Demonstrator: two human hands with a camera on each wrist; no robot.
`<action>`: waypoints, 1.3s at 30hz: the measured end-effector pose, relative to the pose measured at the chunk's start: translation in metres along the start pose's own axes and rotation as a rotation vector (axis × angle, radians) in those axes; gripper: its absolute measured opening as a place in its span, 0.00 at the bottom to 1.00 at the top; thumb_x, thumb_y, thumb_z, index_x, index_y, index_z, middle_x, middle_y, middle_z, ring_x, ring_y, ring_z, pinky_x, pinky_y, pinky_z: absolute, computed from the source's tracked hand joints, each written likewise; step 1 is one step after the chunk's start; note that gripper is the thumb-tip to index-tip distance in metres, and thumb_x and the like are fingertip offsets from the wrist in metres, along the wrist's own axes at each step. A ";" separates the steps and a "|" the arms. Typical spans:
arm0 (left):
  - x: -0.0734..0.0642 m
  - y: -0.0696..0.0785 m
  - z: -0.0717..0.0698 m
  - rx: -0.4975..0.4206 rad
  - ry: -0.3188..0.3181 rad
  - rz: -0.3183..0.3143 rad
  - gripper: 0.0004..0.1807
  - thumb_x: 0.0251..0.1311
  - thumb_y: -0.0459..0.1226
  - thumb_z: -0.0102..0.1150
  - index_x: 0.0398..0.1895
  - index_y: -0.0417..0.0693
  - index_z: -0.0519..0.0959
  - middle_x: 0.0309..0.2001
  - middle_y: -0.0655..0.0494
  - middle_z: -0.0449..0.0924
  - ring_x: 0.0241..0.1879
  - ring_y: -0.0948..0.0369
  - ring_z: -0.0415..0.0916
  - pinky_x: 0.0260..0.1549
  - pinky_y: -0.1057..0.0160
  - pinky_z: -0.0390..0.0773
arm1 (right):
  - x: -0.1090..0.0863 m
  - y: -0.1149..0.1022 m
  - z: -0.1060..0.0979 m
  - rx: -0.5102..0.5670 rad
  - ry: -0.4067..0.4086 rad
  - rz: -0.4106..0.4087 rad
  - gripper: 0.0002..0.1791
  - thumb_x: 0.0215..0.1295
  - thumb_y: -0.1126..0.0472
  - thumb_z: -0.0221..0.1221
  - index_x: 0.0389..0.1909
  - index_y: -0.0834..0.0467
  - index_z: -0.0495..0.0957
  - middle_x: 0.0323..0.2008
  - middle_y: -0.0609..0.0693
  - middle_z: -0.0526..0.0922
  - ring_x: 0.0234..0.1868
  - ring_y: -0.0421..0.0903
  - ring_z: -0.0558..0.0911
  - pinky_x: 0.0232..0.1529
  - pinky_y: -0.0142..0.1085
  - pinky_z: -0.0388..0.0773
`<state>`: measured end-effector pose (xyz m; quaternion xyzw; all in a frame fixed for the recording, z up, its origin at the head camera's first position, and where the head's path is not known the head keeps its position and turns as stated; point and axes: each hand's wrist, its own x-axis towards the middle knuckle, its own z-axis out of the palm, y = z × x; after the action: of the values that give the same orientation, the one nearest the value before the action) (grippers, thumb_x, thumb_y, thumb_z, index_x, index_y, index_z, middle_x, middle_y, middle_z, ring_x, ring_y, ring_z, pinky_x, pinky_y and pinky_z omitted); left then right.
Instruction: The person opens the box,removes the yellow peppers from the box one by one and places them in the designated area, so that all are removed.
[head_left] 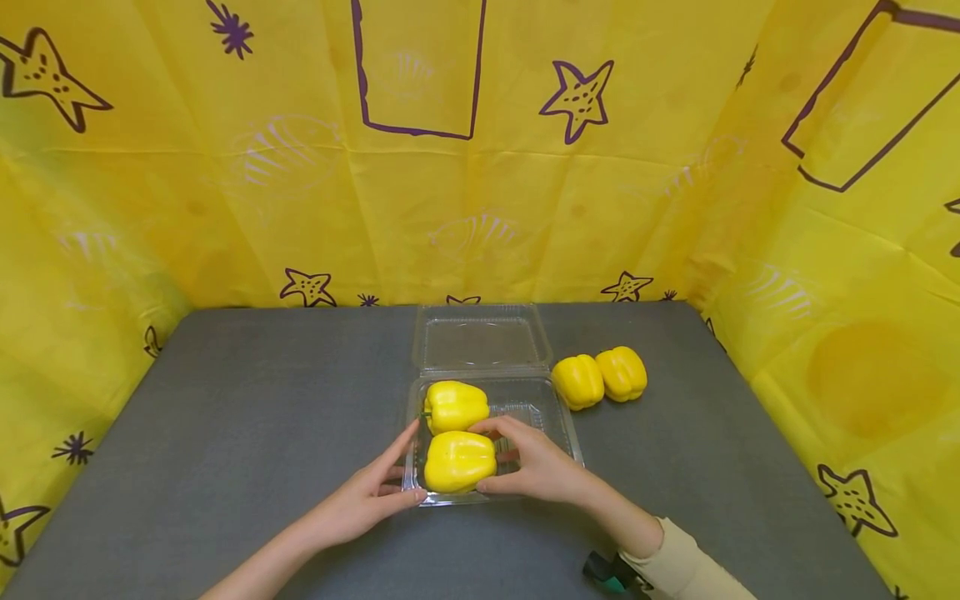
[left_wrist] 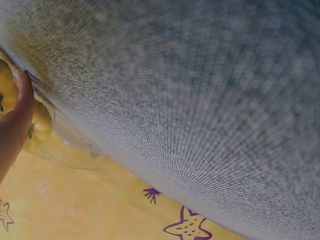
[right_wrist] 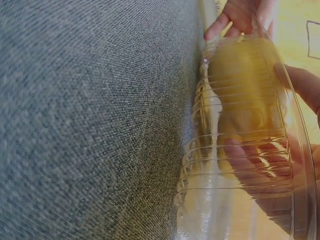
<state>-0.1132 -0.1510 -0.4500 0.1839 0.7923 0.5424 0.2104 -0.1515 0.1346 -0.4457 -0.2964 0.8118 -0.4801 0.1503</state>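
Note:
A clear plastic clamshell container lies on the table with its lid folded back, away from me. Two yellow bell peppers are in its left half: a far pepper with its green stem to the left, and a near pepper. My right hand holds the near pepper from the right, thumb in front and index finger behind. Through the container's clear wall, the right wrist view shows this pepper. At the container's near left corner, my left hand touches the side with extended fingers.
Two more yellow peppers sit side by side on the grey table, right of the container. Yellow patterned cloth hangs behind the table and along its sides. A dark object shows at the right sleeve.

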 end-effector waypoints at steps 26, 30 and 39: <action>0.000 -0.002 0.003 0.016 0.008 -0.029 0.49 0.64 0.44 0.62 0.79 0.56 0.41 0.73 0.33 0.49 0.59 0.44 0.71 0.51 0.55 0.78 | -0.003 -0.001 -0.001 -0.032 0.013 -0.038 0.33 0.53 0.53 0.73 0.60 0.49 0.71 0.55 0.41 0.74 0.52 0.44 0.74 0.45 0.37 0.81; 0.000 -0.002 0.003 0.018 0.011 -0.034 0.49 0.64 0.45 0.62 0.79 0.56 0.41 0.73 0.33 0.49 0.59 0.44 0.71 0.51 0.55 0.78 | -0.003 -0.003 -0.001 -0.030 0.016 -0.035 0.34 0.52 0.54 0.74 0.60 0.49 0.71 0.55 0.40 0.74 0.52 0.44 0.74 0.44 0.36 0.82; 0.001 -0.002 0.002 0.021 0.013 -0.025 0.49 0.64 0.45 0.62 0.79 0.56 0.41 0.73 0.33 0.50 0.59 0.44 0.71 0.52 0.55 0.77 | -0.003 0.000 0.000 -0.036 0.027 -0.068 0.34 0.52 0.54 0.74 0.60 0.50 0.71 0.56 0.41 0.74 0.52 0.45 0.75 0.44 0.35 0.81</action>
<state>-0.1127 -0.1498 -0.4530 0.1726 0.8015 0.5326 0.2101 -0.1493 0.1366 -0.4460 -0.3201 0.8117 -0.4743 0.1175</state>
